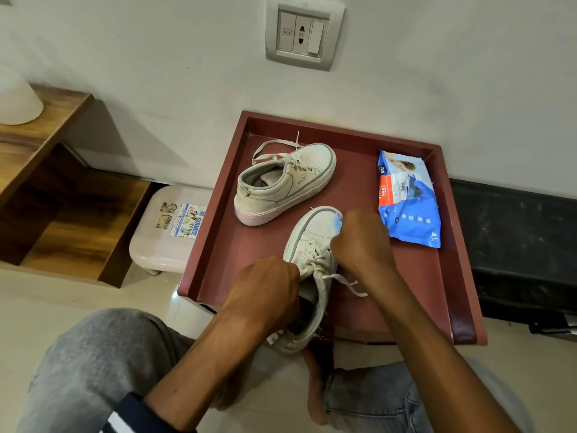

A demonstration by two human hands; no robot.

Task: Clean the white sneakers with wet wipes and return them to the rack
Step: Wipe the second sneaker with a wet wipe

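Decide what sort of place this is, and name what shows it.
Probably a room in a home: a wall switch-and-socket plate, a wooden shelf unit, and a small plastic stool on the tiled floor.

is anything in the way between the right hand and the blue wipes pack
Nothing visible: only bare maroon tray lies between the right hand, pressing a blue wipe on the held white sneaker, and the blue plastic wet-wipes pack.

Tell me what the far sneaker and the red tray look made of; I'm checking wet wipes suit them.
Far sneaker: smooth matte off-white upper, stitched seams, probably leather or synthetic. Tray: flat maroon coat, scuffed rim, likely painted wood or board; uncertain.
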